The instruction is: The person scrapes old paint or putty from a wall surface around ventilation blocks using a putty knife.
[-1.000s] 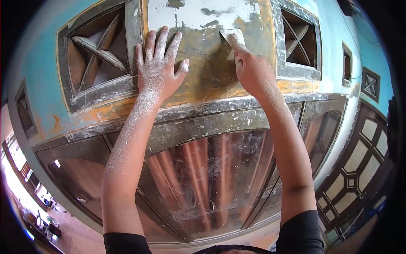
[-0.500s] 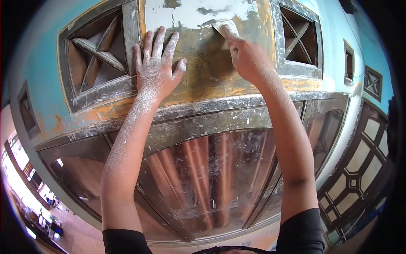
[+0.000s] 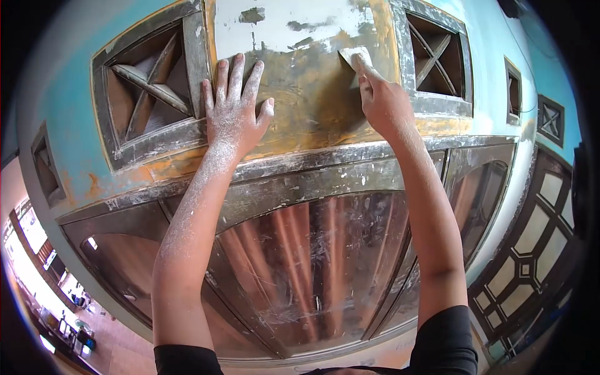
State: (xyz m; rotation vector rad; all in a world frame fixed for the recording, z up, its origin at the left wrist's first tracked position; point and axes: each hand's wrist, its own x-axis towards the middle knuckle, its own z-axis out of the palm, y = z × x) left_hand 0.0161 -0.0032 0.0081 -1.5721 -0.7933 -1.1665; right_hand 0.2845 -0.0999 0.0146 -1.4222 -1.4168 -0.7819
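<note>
My left hand [image 3: 234,112], dusted with white powder, rests with fingers spread on the left edge of a wall panel [image 3: 300,94] above the window. Between the two vents, the panel is patchy white at the top and brown and ochre lower down. My right hand [image 3: 384,103] grips a putty knife [image 3: 359,59], its forefinger stretched along the tool. The white-smeared blade lies against the brown part near the panel's right side, just below the white patch [image 3: 281,25].
Square vents with crossed bars stand on both sides, a left vent [image 3: 150,87] and a right vent [image 3: 437,56]. Beneath runs a worn wooden ledge [image 3: 312,159] over a window with orange curtains [image 3: 312,262]. A dark panelled door [image 3: 525,250] is at the right.
My right hand has moved the putty knife down and to the right across the panel. My left hand stays spread in about the same place on the panel; the view has shifted slightly.
</note>
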